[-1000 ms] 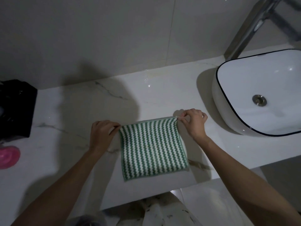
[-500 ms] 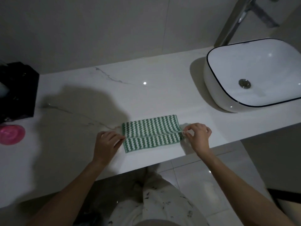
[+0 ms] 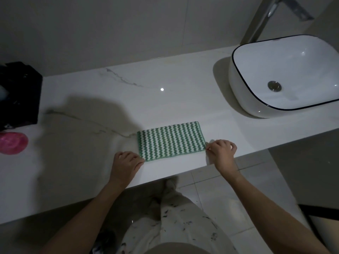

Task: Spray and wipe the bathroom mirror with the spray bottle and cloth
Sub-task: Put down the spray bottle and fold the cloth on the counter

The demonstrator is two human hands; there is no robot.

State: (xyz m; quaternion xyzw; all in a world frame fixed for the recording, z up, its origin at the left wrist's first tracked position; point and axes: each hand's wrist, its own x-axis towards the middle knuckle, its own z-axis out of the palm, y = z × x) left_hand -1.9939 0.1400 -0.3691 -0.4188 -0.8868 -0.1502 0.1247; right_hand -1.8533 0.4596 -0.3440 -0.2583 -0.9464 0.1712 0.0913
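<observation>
Head view: cloth (image 3: 171,140), green-and-white zigzag, now lies folded in half on the counter (image 3: 110,99), a flat strip running left to right. One second ago it was a full square with both hands at its far corners; those corners have since been brought down to the near edge. Left hand (image 3: 126,165) pinches the near-left corner, fingers curled. Right hand (image 3: 222,151) pinches the near-right corner between thumb and fingertips.

Judgement: this is cloth preparation or tidying (which of the two cannot be told). Neither spray bottle nor mirror is in view, so progress on spraying and wiping cannot be read.

Surface: white marble-look counter with grey veins, glossy, one ceiling-light reflection far of the cloth. White basin (image 3: 244,99) with dark rim at right, well apart from the cloth. Black box (image 3: 22,92) and pink disc (image 3: 12,143) at far left. Pale tiled wall behind, tiled floor below. Lighting dim.
</observation>
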